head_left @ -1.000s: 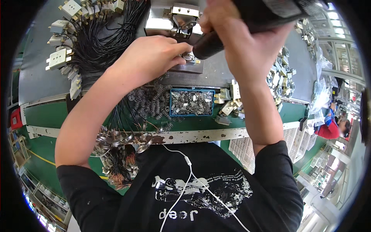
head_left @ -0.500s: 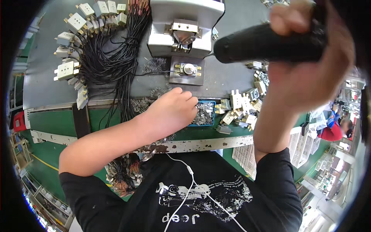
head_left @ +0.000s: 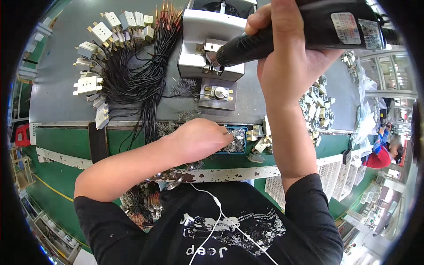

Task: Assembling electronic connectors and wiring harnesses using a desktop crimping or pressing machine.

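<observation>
Screwdriver work at a bench, seen from above: the right hand [head_left: 287, 66] is wrapped around a black powered screwdriver [head_left: 247, 47], whose nose lies at the metal mouth of a white box-shaped machine [head_left: 207, 27]; whether the two touch cannot be told. The left hand [head_left: 198, 139], well apart from the right, has its fingertips at a blue tray [head_left: 246, 141] of small metal pieces [head_left: 237, 138]; whether they grip a piece cannot be seen. The step in hand is judged to be a double pick-up, a screw at the machine and a metal piece from the tray. The next move would then call for lifting the screwdriver clear without losing the screw, and for a secure pinch on one piece alone. The fitting [head_left: 219, 92] being worked on rests on a dark block [head_left: 216, 106] directly in front of the machine, touched by neither hand. It shows a shiny, rounded silver centre on a pale body, with brass-coloured tabs projecting at both sides; a thin black wire [head_left: 176, 96] runs from its left side towards a thick bundle of similar wires [head_left: 152, 99].
</observation>
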